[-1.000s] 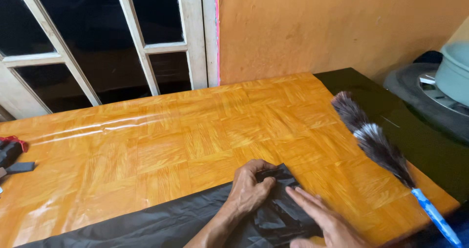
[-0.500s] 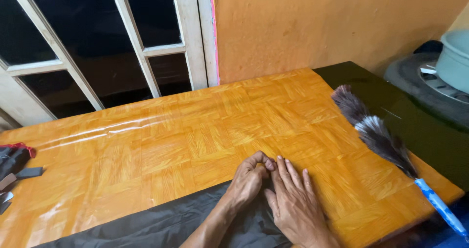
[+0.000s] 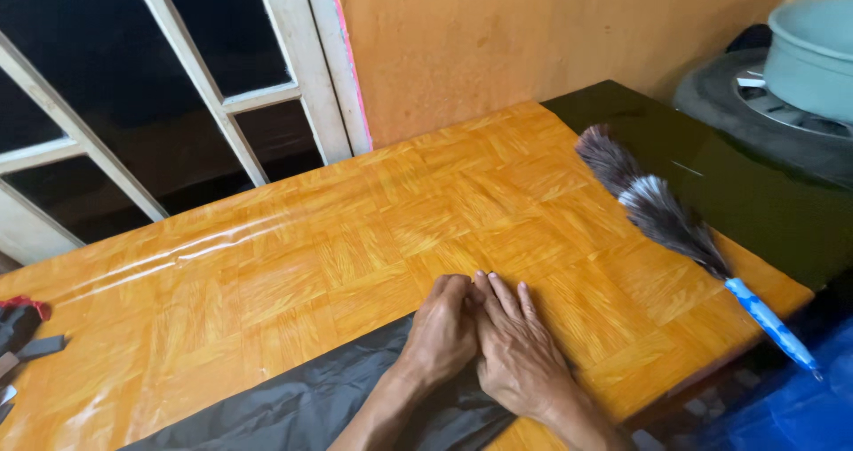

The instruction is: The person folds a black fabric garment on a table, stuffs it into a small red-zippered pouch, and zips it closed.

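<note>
A black plastic bag [image 3: 302, 407] lies flat along the near edge of the orange wood-patterned table [image 3: 293, 273]. My left hand [image 3: 442, 331] rests on the bag's right end with its fingers curled under. My right hand [image 3: 515, 349] lies flat beside it, fingers straight and together, touching the left hand and pressing the bag's end against the table. Neither hand grips anything. The bag's end is hidden under both hands.
A feather duster [image 3: 662, 215] with a blue handle [image 3: 771, 323] lies at the table's right edge. A dark glossy surface [image 3: 746, 184] adjoins on the right, with a tyre [image 3: 755, 122] and a grey basin [image 3: 813, 51] beyond. Dark tools [image 3: 18, 340] sit at the far left. A white-framed window [image 3: 178, 87] is behind.
The crumpled bag end has been pressed flat. My right hand moved in beside the left, and both now lie together on it.
</note>
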